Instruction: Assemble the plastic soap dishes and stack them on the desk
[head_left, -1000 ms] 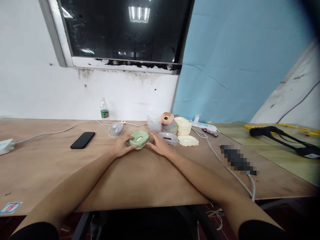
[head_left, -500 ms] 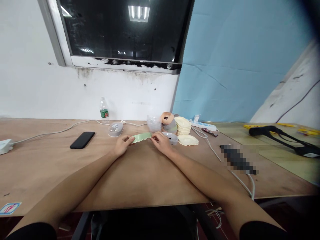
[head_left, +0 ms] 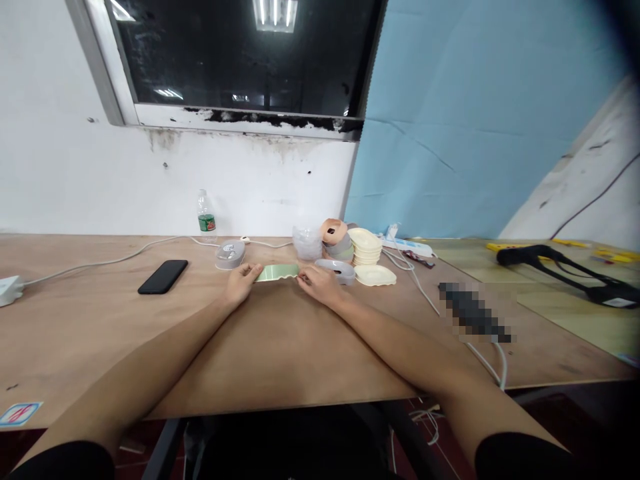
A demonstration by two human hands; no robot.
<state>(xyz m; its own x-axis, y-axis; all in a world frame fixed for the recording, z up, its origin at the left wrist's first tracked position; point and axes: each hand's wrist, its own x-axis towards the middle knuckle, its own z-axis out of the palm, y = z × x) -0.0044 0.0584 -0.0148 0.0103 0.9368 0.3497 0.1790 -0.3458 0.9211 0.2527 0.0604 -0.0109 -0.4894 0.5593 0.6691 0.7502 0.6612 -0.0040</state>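
Note:
A light green piece with a wavy lower edge (head_left: 277, 273) is stretched between my two hands, just above the table; its exact kind I cannot make out. My left hand (head_left: 243, 283) pinches its left end between thumb and fingers. At the right end, the fingers of my right hand (head_left: 320, 283) are closed on it. Right behind my right hand sits a grey oval ring-shaped part (head_left: 339, 270), partly covered by the hand. Beyond my left hand lies a grey oval case (head_left: 231, 254) with a clear top.
Behind my right hand stand clear plastic cups (head_left: 307, 243), an orange ring part (head_left: 333, 231) and stacked cream dishes (head_left: 367, 247). One cream dish (head_left: 375, 275) lies apart. A phone (head_left: 163, 277), a bottle (head_left: 205, 220), a power strip (head_left: 407, 247) and a black strapped object (head_left: 565, 273) are around.
The view has shifted slightly. Both hands still hold the green piece, which now sits a little more level and shows more of its wavy edge.

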